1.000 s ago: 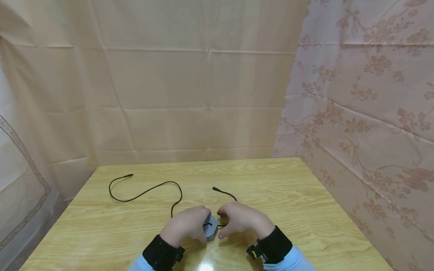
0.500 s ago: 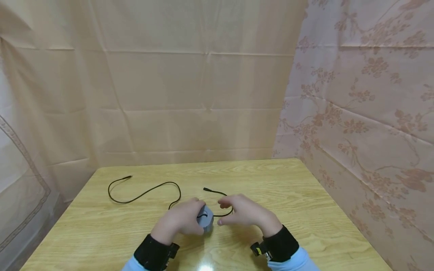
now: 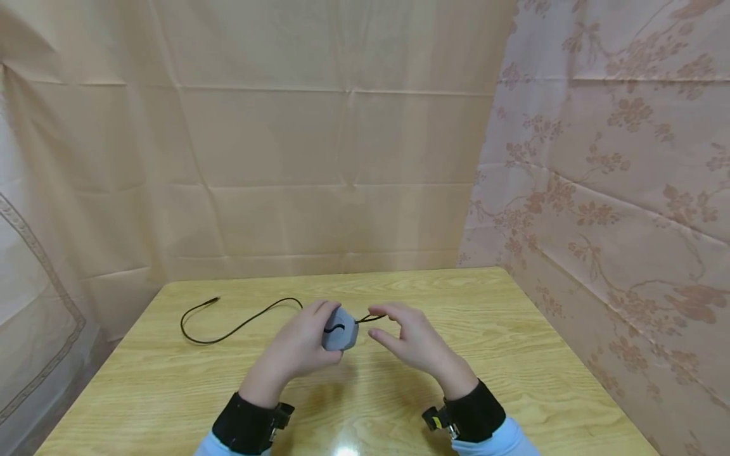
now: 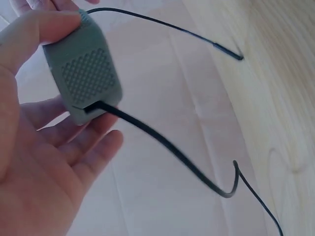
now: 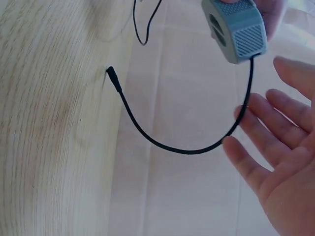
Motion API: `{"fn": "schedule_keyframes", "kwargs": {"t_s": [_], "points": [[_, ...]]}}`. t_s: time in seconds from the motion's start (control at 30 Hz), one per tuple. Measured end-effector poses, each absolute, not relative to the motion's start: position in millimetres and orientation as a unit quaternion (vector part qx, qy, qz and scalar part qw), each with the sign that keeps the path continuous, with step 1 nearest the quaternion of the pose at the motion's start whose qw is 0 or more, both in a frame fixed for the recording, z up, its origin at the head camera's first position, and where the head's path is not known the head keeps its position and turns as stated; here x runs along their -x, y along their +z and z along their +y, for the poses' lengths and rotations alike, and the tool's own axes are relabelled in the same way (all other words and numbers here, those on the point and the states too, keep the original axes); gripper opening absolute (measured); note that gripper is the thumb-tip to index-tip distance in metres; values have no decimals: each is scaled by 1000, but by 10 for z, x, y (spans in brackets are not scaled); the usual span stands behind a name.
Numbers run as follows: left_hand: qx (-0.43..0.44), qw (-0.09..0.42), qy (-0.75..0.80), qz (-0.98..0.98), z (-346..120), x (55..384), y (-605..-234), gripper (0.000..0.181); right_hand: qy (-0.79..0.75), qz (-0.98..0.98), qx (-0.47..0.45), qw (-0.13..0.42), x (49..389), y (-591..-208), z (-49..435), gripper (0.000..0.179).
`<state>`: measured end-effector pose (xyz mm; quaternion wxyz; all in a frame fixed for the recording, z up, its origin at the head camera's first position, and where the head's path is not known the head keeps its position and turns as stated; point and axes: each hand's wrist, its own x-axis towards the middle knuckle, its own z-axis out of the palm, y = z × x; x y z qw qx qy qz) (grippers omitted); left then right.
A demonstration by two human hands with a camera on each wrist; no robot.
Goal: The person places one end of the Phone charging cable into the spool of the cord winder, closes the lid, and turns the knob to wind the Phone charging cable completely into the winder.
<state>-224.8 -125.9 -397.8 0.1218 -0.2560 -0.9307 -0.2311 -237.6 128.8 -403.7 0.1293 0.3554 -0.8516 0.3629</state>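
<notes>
My left hand [image 3: 299, 345] grips a grey hexagonal cable winder [image 3: 342, 329] between thumb and fingers, lifted above the table. Textured panels cover its sides, and in the right wrist view a round slotted opening shows in its face. A black cable [image 4: 162, 140] runs through the winder and leaves it at both ends. To the right, my right hand [image 3: 419, 342] is spread with thumb and fingers apart. In the right wrist view its fingertips [image 5: 231, 142] lie right at the cable's short end, which curves down to a plug [image 5: 113, 78].
The long end of the cable [image 3: 239, 326] snakes over the left of the wooden table [image 3: 485, 354], ending in a plug [image 3: 213, 299]. A beige curtain [image 3: 285, 158] hangs behind the table, and a floral curtain [image 3: 599, 190] on the right.
My left hand has raised the cable winder from low over the table, up and slightly left. My right hand has risen too, its fingers now at the short cable end.
</notes>
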Motion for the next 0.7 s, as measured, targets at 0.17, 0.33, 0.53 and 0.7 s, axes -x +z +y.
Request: {"fn": "schedule_keyframes", "kwargs": {"t_s": [0.17,0.33,0.53,0.7], "points": [[278,157,-217,-923,-1302,2247,-3936,84,354,-836,-372,195,2389,-4055,1281,32],[308,181,-210,-910,-1349,2240,-3901,82,340,-816,-399,242,2391,-4060,1265,24],[338,182,-223,-896,-1362,2220,-3891,78,294,-801,-436,287,2392,-4061,1249,16],[347,168,-233,-893,-1347,2209,-3896,80,306,-796,-449,265,2396,-4073,1230,15]]}}
